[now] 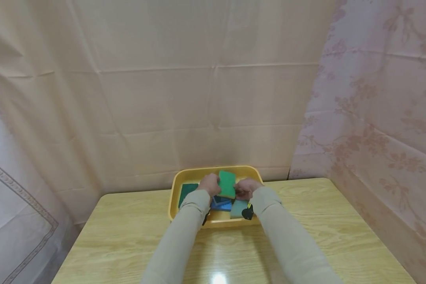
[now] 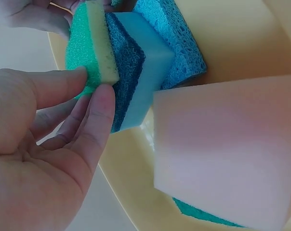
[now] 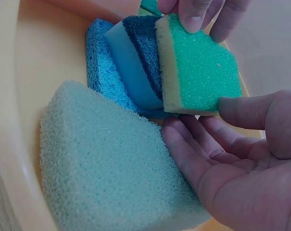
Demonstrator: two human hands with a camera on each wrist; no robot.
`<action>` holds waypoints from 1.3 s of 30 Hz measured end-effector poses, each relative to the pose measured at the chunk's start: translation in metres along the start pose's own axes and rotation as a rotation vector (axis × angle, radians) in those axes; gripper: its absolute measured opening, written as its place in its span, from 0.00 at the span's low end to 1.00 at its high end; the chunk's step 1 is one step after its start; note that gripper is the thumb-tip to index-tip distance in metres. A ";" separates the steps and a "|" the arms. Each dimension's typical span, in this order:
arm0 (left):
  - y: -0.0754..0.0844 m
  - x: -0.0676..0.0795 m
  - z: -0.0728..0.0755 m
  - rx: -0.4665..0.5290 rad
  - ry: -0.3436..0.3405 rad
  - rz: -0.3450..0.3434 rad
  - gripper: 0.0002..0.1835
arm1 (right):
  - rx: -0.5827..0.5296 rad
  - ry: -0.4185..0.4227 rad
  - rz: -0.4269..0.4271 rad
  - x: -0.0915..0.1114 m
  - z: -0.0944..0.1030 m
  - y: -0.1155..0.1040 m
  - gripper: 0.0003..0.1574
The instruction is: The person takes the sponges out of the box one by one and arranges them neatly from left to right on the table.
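Observation:
A green scouring sponge with a pale yellow foam layer (image 1: 227,183) is held between both hands above the yellow tub (image 1: 216,169). My left hand (image 2: 54,139) pinches one end between thumb and fingers. At the opposite end my right hand (image 3: 251,149) grips a lower corner, thumb on the green face and fingers beneath. Right beside it stands a light blue sponge with a dark blue scouring layer (image 2: 157,55), and behind that a bright blue porous sponge (image 2: 186,53). A coarse pale green sponge (image 3: 107,159) lies close to my right fingers.
A thick pinkish foam block with a green underside (image 2: 222,144) sits at the tub's left. The tub stands on a light wooden table (image 1: 135,225), near its back edge. Curtains (image 1: 198,98) hang behind, and a floral cloth (image 1: 383,130) hangs on the right.

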State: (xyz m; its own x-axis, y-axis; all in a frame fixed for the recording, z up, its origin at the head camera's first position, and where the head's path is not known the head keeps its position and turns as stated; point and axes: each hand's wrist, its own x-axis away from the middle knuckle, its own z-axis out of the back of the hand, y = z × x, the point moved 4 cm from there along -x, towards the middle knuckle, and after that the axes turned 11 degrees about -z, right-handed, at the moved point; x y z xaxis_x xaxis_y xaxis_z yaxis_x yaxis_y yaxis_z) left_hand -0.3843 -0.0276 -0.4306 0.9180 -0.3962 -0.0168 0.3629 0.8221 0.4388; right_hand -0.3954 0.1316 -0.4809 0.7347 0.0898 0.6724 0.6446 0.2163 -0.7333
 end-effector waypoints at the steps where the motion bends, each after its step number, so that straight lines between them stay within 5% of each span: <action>1: 0.000 0.000 0.000 0.000 0.001 0.000 0.15 | 0.004 0.003 0.002 0.001 0.000 0.000 0.17; 13: -0.004 -0.001 -0.003 0.094 -0.011 0.061 0.24 | -0.019 -0.007 0.005 -0.002 0.001 0.000 0.18; 27: -0.001 0.005 -0.005 0.110 -0.019 0.075 0.18 | -0.060 0.003 0.036 0.009 -0.001 0.007 0.21; 39: -0.002 0.012 -0.003 0.322 0.013 0.133 0.23 | -0.048 -0.041 0.103 0.020 -0.002 0.003 0.17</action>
State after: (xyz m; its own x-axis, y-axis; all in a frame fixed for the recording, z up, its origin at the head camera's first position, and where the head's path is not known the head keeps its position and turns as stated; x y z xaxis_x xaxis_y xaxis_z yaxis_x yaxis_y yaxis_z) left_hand -0.3736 -0.0326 -0.4341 0.9567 -0.2869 0.0487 0.1726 0.6943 0.6987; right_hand -0.3785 0.1317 -0.4700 0.7890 0.1488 0.5961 0.5764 0.1568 -0.8020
